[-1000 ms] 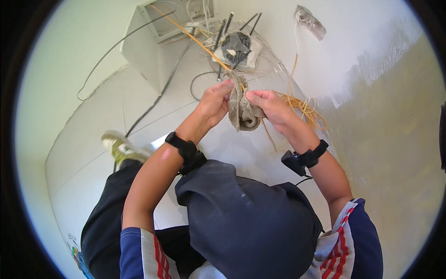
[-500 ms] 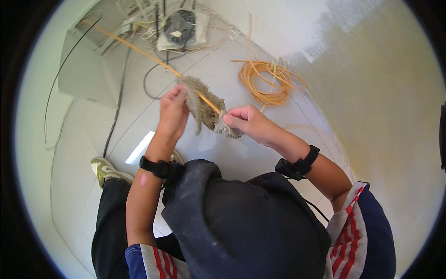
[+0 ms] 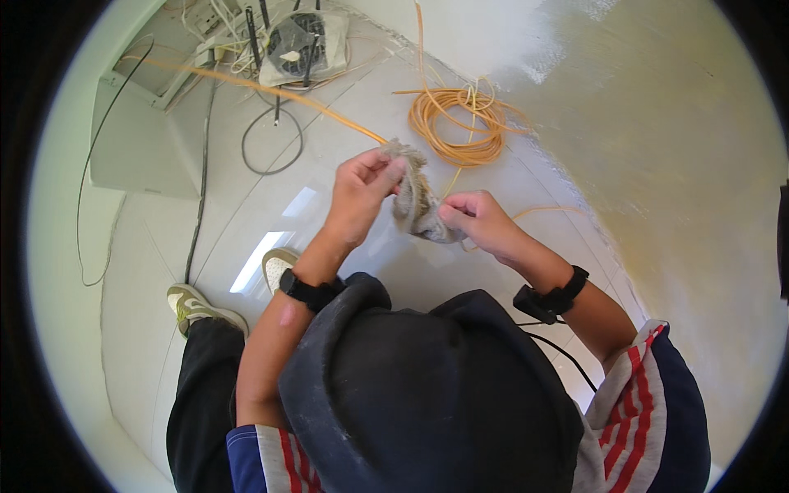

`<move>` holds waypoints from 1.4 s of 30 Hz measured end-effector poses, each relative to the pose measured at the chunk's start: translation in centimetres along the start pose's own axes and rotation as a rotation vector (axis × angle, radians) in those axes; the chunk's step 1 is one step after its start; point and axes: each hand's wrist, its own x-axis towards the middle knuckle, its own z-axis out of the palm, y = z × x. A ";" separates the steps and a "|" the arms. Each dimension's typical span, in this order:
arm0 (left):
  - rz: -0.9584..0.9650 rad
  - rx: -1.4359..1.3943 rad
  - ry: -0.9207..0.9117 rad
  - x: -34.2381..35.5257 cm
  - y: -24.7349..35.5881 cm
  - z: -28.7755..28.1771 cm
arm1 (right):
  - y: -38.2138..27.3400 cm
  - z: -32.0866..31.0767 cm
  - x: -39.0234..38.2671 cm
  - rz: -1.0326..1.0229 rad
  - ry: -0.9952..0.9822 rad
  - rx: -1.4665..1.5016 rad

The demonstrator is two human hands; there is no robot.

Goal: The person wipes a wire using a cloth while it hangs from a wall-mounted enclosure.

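A crumpled grey-brown rag [image 3: 413, 205] hangs between my hands above the tiled floor. My left hand [image 3: 357, 193] is closed on its upper left part, thumb against fingers. The lower right end of the rag is pinched by my right hand [image 3: 485, 226]. An orange cable [image 3: 341, 120] runs from the upper left down to the rag by my left fingers. Where it goes past there is hidden by the rag and the hand.
Beyond my hands a coil of orange cable [image 3: 483, 155] lies by the wall. A plastic-wrapped black device [image 3: 289, 45] with antennas sits among tangled white wires at the upper left, near a grey-white box [image 3: 148, 156]. A black cable [image 3: 202, 185] crosses the floor.
Both hands have shifted right with the rag, the left one most, so they are closer together. The rag is more bunched, and the cable stretch between my hands no longer shows.
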 end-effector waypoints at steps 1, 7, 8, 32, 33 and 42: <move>0.031 0.007 -0.027 -0.2 0.2 0.4 | 0.2 -0.2 -0.2 0.019 0.021 0.021; 0.036 0.078 -0.162 -1.0 -1.9 0.2 | -0.5 0.2 -0.4 -0.009 -0.063 0.122; 0.034 0.087 -0.195 -1.1 -2.2 0.6 | -0.5 0.0 -0.3 -0.024 -0.052 0.088; 0.095 0.349 -0.163 -4.5 -5.8 -3.4 | -7.4 9.0 8.9 -0.251 -0.080 -0.649; 0.059 0.315 -0.166 -4.4 -5.9 -3.2 | -7.3 8.8 8.6 -0.337 -0.035 -0.824; 0.066 -0.146 0.133 -2.2 -4.6 -4.3 | -7.8 3.6 6.0 -0.487 0.157 -0.807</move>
